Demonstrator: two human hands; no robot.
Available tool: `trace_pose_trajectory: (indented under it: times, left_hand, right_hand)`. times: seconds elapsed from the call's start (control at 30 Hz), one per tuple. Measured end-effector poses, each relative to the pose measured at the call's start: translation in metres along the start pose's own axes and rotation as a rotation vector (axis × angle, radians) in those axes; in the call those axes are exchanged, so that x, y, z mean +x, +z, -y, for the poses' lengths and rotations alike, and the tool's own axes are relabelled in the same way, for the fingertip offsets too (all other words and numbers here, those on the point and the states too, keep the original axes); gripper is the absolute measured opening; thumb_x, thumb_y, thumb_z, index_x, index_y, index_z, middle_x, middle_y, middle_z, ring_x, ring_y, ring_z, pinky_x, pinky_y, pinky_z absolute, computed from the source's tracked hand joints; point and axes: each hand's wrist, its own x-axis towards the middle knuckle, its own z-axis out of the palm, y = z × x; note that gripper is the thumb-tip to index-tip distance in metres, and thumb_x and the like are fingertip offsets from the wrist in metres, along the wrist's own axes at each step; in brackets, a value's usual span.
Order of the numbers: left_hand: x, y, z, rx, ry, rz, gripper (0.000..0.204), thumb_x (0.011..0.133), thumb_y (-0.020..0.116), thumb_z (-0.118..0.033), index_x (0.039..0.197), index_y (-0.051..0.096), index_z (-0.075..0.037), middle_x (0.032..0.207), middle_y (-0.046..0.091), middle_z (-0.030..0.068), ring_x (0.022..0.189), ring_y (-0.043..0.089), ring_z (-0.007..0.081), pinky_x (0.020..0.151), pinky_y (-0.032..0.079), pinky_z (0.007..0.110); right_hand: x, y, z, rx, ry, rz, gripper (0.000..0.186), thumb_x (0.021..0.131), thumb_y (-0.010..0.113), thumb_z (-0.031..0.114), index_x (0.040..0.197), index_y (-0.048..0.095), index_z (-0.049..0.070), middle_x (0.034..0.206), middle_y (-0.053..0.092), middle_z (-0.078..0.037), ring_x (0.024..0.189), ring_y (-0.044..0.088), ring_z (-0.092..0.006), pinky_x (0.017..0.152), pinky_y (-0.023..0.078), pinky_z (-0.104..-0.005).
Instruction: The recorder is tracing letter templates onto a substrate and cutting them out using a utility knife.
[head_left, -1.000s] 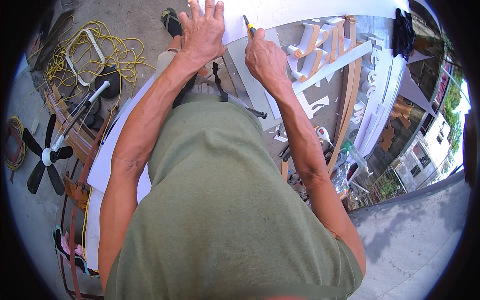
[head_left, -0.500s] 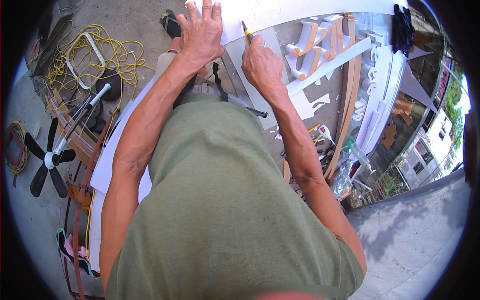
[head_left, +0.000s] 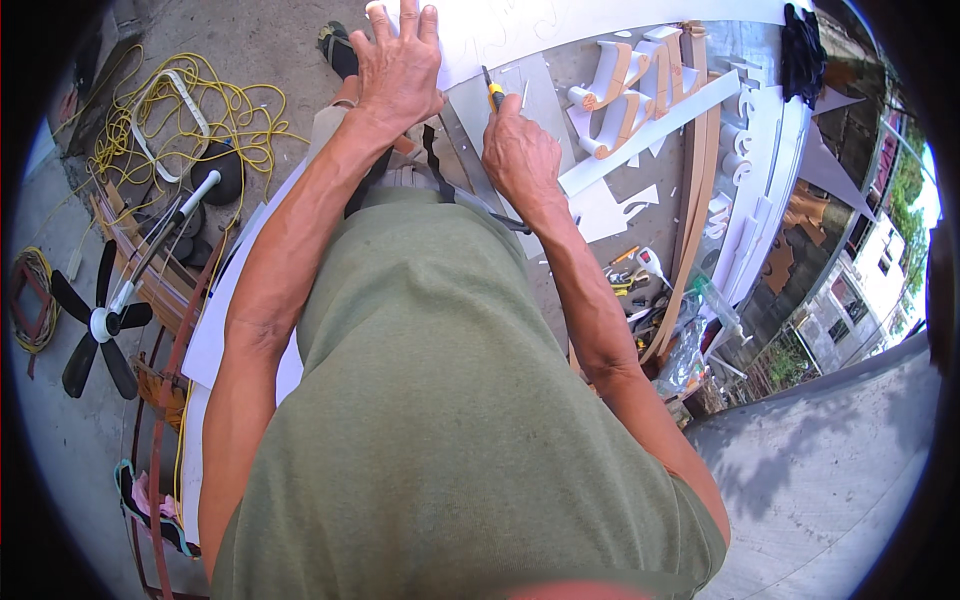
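Note:
A large white sheet [head_left: 600, 18] with faint curved pencil lines reaches across the top of the view. My left hand [head_left: 398, 75] lies on its left part, fingers stretched and spread. In my right hand [head_left: 522, 150] is a yellow and black utility knife [head_left: 496, 94], its dark blade pointing up at the sheet's near edge. Whether the blade touches the sheet I cannot tell. Below the knife lies a flat grey board [head_left: 530, 85], with a thin white sliver on it.
White and brown cut-out letters [head_left: 640, 90] stand right of the knife, beside a long white strip [head_left: 650, 133]. Curved brown strips [head_left: 700, 180], pliers [head_left: 630, 282] and white scraps [head_left: 600, 212] lie nearby. At left are a tangled yellow cord [head_left: 180, 110] and a black-bladed fan [head_left: 103, 320].
My right hand and the knife have moved slightly down, toward me, and the blade has gone from over the sheet to its near edge. My left hand stays spread on the sheet.

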Motion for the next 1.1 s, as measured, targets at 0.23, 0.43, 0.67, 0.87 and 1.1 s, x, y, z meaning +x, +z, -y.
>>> trace_pose_trajectory:
  times: [0.23, 0.43, 0.67, 0.87, 1.1]
  left_hand:
    - [0.002, -0.004, 0.004, -0.018, 0.021, 0.006, 0.103, 0.055, 0.094, -0.032, 0.143, 0.050, -0.001, 0.148, 0.039, 0.0195, 0.128, 0.040, 0.0472, 0.087, 0.044, 0.056]
    - [0.006, -0.008, 0.005, 0.019, 0.045, 0.038, 0.097, 0.054, 0.087, -0.025, 0.141, 0.053, 0.000, 0.145, 0.042, 0.0213, 0.125, 0.045, 0.0486, 0.088, 0.044, 0.055]
    - [-0.003, 0.000, 0.021, -0.142, 0.112, -0.084, 0.113, 0.051, 0.094, -0.029, 0.148, 0.043, -0.001, 0.148, 0.039, 0.0261, 0.132, 0.039, 0.0484, 0.096, 0.045, 0.054]
    - [-0.016, 0.017, 0.032, -0.350, -0.079, -0.344, 0.106, 0.065, 0.092, -0.045, 0.145, 0.044, 0.005, 0.143, 0.046, 0.0268, 0.128, 0.049, 0.0361, 0.096, 0.049, 0.048]
    - [-0.011, 0.029, 0.046, -1.440, -0.702, 0.079, 0.048, 0.085, 0.084, -0.026, 0.117, 0.067, 0.006, 0.101, 0.075, 0.0150, 0.088, 0.070, 0.0174, 0.076, 0.055, 0.028]
  right_hand:
    - [-0.011, 0.009, -0.002, 0.005, 0.034, 0.001, 0.014, 0.095, 0.050, 0.013, 0.100, 0.046, 0.000, 0.076, 0.069, -0.027, 0.074, 0.070, -0.0464, 0.067, 0.054, -0.0559]
    - [-0.008, -0.007, -0.018, 0.066, 0.024, 0.088, 0.022, 0.100, 0.046, 0.021, 0.102, 0.046, 0.000, 0.074, 0.067, -0.028, 0.071, 0.067, -0.0498, 0.067, 0.049, -0.0603]
    - [-0.003, -0.059, -0.025, 0.167, 0.036, 0.319, 0.029, 0.101, 0.047, 0.029, 0.105, 0.050, 0.001, 0.072, 0.065, -0.026, 0.065, 0.068, -0.0407, 0.064, 0.051, -0.0536]
    - [0.033, -0.050, -0.041, 0.694, -0.072, 0.040, 0.032, 0.104, 0.056, 0.036, 0.104, 0.060, 0.005, 0.077, 0.065, -0.003, 0.061, 0.065, -0.0114, 0.052, 0.049, -0.0293]
    - [0.092, -0.026, -0.038, 0.727, -0.123, -0.050, 0.033, 0.104, 0.057, 0.035, 0.108, 0.061, 0.003, 0.085, 0.068, -0.005, 0.065, 0.066, -0.0123, 0.058, 0.052, -0.0301]
